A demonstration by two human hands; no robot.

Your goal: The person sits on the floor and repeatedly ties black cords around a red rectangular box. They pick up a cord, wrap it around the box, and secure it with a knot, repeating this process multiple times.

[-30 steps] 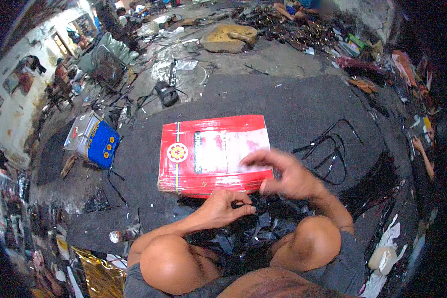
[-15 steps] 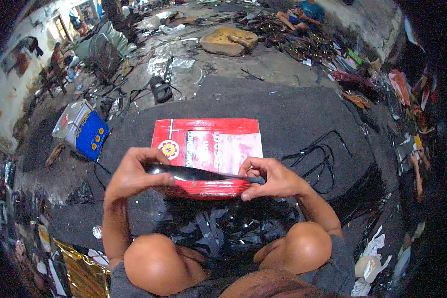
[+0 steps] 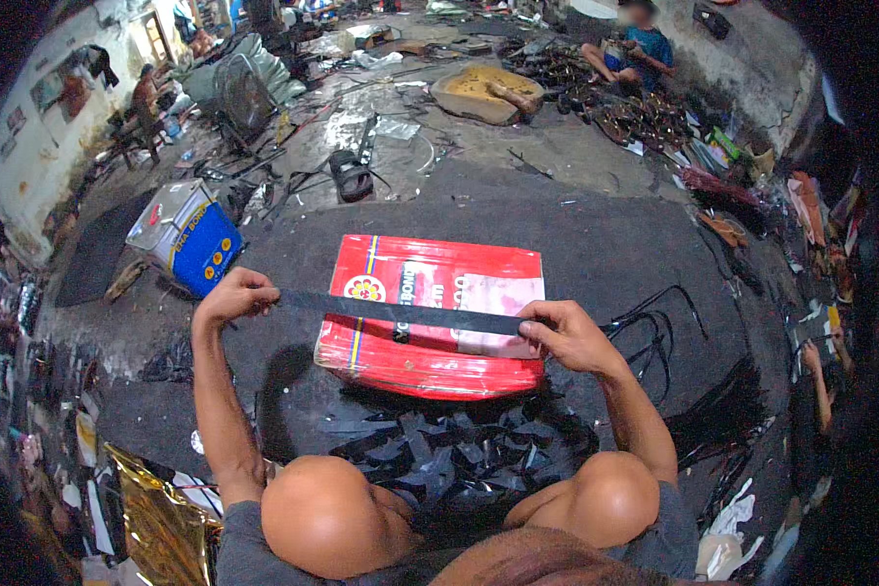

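A flat black strip (image 3: 400,312) is stretched between my two hands, above a red can-like box (image 3: 439,376) lying on the dark mat. My left hand (image 3: 236,295) pinches the strip's left end, out past the box's left side. At the other end, my right hand (image 3: 565,334) grips the strip between thumb and fingers, over the box's right edge. The box has a flower emblem and a pink-white panel on its top. Below it, between my knees, lies a heap of black strip scraps (image 3: 449,444).
To the left stands a blue and silver tin (image 3: 205,244). Thin black strips (image 3: 654,332) lie coiled on the mat at right. A sandal (image 3: 350,176) and a yellowish wooden block (image 3: 483,95) are farther off. Another person (image 3: 645,49) sits at the far right. Gold foil (image 3: 161,513) lies lower left.
My hands have moved apart and the strip is now drawn straight; before, it was bowed and glossy close over the box. My view has shifted slightly left.
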